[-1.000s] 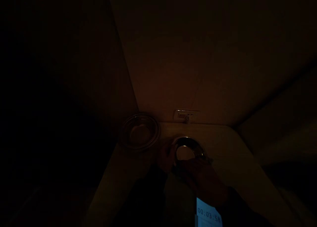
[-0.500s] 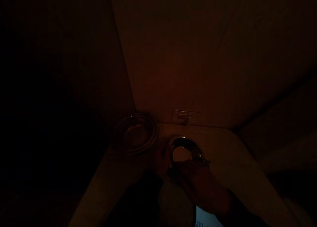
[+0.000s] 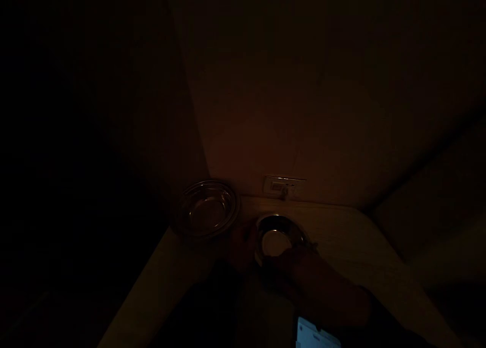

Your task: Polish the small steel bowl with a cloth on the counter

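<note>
Very dark. Touching left side of shiny bowl (image 3: 275, 241) with left hand (image 3: 242, 247); cannot tell if clamped or merely resting. Covering near rim with right hand (image 3: 309, 274); finger closure hidden too. Have bowl between both hands, round basins (image 3: 208, 214) left of grip, wall socket (image 3: 284, 187) beyond, lit screen (image 3: 316, 334) below right wrist.

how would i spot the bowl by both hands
Find the table, then the wall plate behind its back edge. Nearer, a round, shiny bowl has the left hand at its side, the right hand over its near rim. It's smaller than the wide bowl to its left.
</note>
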The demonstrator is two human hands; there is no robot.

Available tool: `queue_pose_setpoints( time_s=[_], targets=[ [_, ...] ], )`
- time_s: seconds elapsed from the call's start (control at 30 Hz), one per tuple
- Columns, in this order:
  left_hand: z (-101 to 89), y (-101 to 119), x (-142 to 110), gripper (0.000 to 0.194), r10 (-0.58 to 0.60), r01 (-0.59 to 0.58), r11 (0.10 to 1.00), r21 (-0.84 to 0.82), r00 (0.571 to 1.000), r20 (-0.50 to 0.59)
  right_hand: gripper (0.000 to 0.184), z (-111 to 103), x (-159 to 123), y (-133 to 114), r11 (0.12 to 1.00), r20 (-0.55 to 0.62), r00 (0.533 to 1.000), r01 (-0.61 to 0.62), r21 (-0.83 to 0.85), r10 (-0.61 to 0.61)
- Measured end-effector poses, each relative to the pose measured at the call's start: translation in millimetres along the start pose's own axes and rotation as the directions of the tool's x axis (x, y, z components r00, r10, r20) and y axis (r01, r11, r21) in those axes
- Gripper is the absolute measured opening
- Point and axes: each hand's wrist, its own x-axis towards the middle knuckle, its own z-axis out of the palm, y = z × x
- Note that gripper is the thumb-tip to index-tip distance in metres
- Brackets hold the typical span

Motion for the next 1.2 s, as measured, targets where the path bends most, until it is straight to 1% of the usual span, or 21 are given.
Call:
queue_pose_setpoints(
  time_s=[0.07, 0.13, 0.3, 0.37, 0.43, 0.53, 0.63, 0.7, 0.8, 0.93, 1.0, 1.1, 1.2],
  targets=[
    [0.2, -1, 0, 0.030, 0.001, -0.001, 1.000, 0.008, 1.000, -0.006, 0.023, -6, -2, 1, 1.000, 0.043, 0.999, 0.021, 0.017, -0.021],
    [1.4, -2, 0, 0.031, -0.008, 0.008, 1.000, 0.015, 1.000, -0.028, 0.024, -7, 1, -2, 1.000, 0.054, 0.998, 0.012, 0.023, -0.014],
    [3.7, -7, 1, 0.035, -0.019, 0.021, 0.999, 0.036, 0.998, -0.054, 0.027, 7, 22, -13, 0.997, -0.016, 0.997, -0.077, 0.031, 0.078],
    [2.7, -8, 1, 0.035, -0.025, 0.028, 0.998, 0.049, 0.998, -0.065, 0.025, 9, 25, -13, 0.997, -0.015, 0.997, -0.076, 0.034, 0.076],
    [1.0, -8, 2, 0.035, -0.039, 0.041, 0.999, 0.033, 0.998, -0.055, 0.024, 5, 22, -10, 0.998, 0.007, 0.998, -0.055, 0.022, 0.055],
    [-0.5, -4, 3, 0.034, -0.073, 0.073, 0.997, 0.010, 0.997, -0.022, 0.022, -7, 9, -4, 1.000, 0.069, 0.997, -0.023, -0.003, 0.023],
    [0.6, -1, 3, 0.033, -0.097, 0.098, 0.995, 0.025, 0.995, -0.026, 0.019, -13, 1, -1, 1.000, 0.111, 0.994, -0.006, -0.007, 0.007],
    [2.3, 0, 3, 0.034, -0.101, 0.102, 0.994, 0.026, 0.994, -0.031, 0.019, -8, 3, -3, 0.999, 0.087, 0.996, -0.032, 0.022, 0.030],
    [3.6, -2, 3, 0.034, -0.106, 0.108, 0.994, 0.030, 0.993, -0.051, 0.021, 4, 11, -10, 0.996, 0.041, 0.996, -0.078, 0.052, 0.076],
    [-0.7, -5, 2, 0.036, -0.134, 0.135, 0.991, 0.017, 0.989, -0.058, 0.023, 15, 19, -14, 0.989, 0.054, 0.988, -0.146, 0.028, 0.144],
    [-4.2, -6, -1, 0.038, -0.148, 0.149, 0.989, 0.010, 0.988, -0.047, 0.025, 16, 19, -14, 0.983, 0.043, 0.983, -0.181, 0.027, 0.180],
    [-6.8, -6, -7, 0.042, -0.145, 0.146, 0.989, 0.033, 0.989, -0.033, 0.026, 18, 19, -10, 0.981, 0.041, 0.981, -0.189, 0.030, 0.188],
    [-4.9, -5, -10, 0.038, -0.132, 0.134, 0.990, 0.041, 0.990, -0.045, 0.027, 23, 19, -5, 0.981, 0.045, 0.981, -0.192, 0.032, 0.191]
  ],
)
